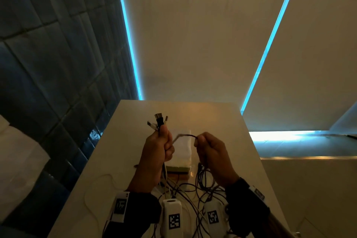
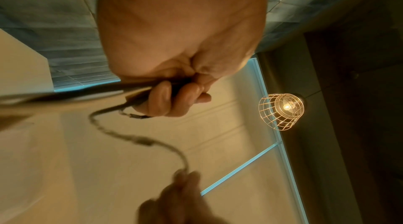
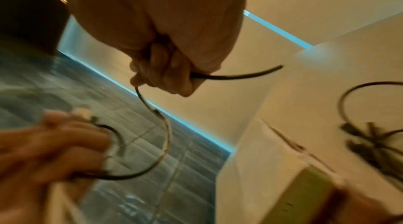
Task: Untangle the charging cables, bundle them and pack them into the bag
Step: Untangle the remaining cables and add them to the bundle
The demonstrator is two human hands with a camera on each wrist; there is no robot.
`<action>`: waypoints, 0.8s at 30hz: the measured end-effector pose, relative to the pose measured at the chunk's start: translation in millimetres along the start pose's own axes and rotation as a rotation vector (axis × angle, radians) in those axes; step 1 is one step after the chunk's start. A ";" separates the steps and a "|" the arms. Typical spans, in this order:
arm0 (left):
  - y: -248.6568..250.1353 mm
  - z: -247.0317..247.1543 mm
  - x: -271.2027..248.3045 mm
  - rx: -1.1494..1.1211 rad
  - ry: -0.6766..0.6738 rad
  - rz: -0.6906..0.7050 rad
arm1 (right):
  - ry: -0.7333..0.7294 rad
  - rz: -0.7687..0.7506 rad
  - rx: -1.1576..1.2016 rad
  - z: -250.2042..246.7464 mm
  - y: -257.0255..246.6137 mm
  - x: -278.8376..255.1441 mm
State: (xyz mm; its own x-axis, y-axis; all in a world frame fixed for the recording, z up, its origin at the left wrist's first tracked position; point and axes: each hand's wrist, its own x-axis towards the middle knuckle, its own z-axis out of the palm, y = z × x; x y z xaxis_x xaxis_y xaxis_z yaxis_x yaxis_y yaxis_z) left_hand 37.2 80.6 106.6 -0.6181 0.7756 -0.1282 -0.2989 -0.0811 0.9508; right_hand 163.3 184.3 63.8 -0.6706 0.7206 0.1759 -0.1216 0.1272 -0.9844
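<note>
Here, your left hand [image 1: 158,148] fists the plug ends [image 1: 158,121] while your right hand [image 1: 209,152], at three o'clock, pinches a dark cable [image 1: 185,136]; hard pulling likely tightens the tangle [image 1: 193,189].

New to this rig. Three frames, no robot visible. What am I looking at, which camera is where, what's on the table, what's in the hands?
There is no machine here: a person works with two bare hands and wears three cameras. The wide picture comes from a head camera looking down at a white table. The other two come from cameras strapped to each wrist, looking along the hand at the fingers; the white tagged boxes low in the head view are those units.

The left hand grips a bunch of cable ends, with the plugs sticking up above the fist. The right hand pinches a dark cable that arcs across to the left hand. More tangled cables lie on the table near the wrists. A pale flat bag lies behind the hands. The left wrist view also catches a caged lamp.
</note>
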 end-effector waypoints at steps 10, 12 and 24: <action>7.6 3.5 -6.5 -0.308 -0.008 -0.113 | -0.382 -0.147 0.068 17.9 -22.3 -21.2; 12.0 2.2 -6.7 -0.470 -0.032 -0.101 | -0.378 -0.104 0.068 16.5 -13.2 -24.4; 11.9 1.6 -5.8 -0.433 -0.031 0.073 | -0.287 0.028 -0.264 -8.2 51.4 -27.2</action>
State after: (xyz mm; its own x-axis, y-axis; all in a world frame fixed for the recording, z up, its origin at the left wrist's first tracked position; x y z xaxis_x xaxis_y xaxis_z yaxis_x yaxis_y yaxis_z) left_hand 38.4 76.1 119.1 -0.6290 0.7758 -0.0502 -0.5365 -0.3864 0.7503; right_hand 181.2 176.8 8.4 -0.8530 0.5111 0.1054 0.0673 0.3080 -0.9490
